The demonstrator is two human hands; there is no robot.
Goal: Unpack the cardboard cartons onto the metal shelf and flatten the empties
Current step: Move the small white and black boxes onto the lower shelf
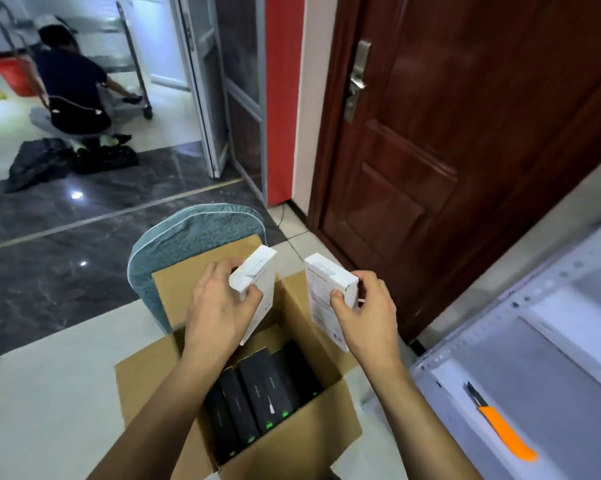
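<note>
Each hand pinches a white box above the open carton (pixel 243 403): the left hand (pixel 216 313) closed on the left box (pixel 257 289), the right hand (pixel 368 313) on the right box (pixel 330 292), long axes running up and away; the metal shelf (pixel 520 368) lies to the right, nearer the right hand, so that box likely goes first; black boxes (pixel 257 400) remain inside; an orange knife (pixel 499 424) lies on the shelf, possibly in the way.
</note>
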